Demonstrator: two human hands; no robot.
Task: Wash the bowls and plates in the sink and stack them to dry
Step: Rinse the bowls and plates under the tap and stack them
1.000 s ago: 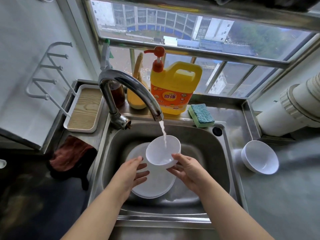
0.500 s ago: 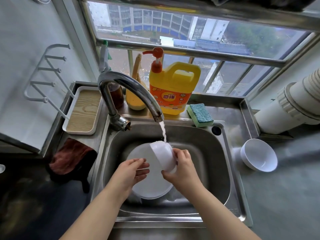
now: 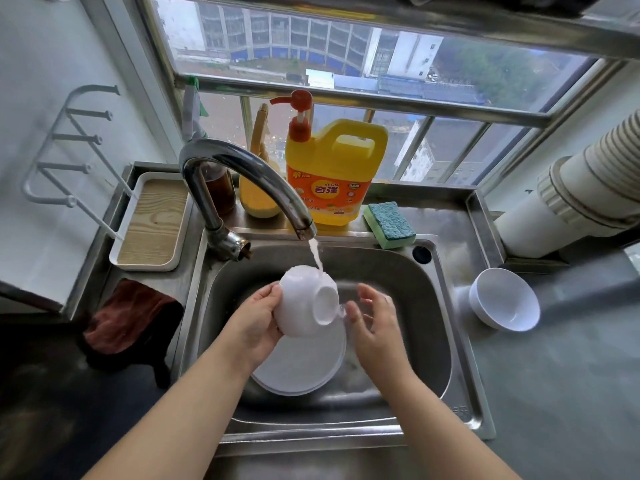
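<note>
1. The left hand (image 3: 254,325) grips a white bowl (image 3: 306,301) over the sink (image 3: 398,271), its fingers curled round the rim on the bowl's left side.
2. The bowl is tipped over, with its foot ring facing up and to the right.
3. Water from the faucet (image 3: 242,174) falls in a thin stream onto the bowl's upper edge.
4. The right hand (image 3: 375,322) is just beside the bowl on its right; the fingers are relaxed and spread, grasping nothing, with the fingertips close to the foot ring. Whether they touch it cannot be told.
5. Under the bowl, white plates (image 3: 304,368) lie stacked in the sink basin.
6. A second white bowl (image 3: 504,299) rests tilted on the table to the right of the sink.
7. Behind the sink stand a yellow detergent jug (image 3: 332,171) with a red pump and a green-and-blue sponge (image 3: 389,225).
8. A wooden tray (image 3: 154,225) sits left of the faucet, and a reddish-brown cloth (image 3: 130,317) lies in front of it.
</note>
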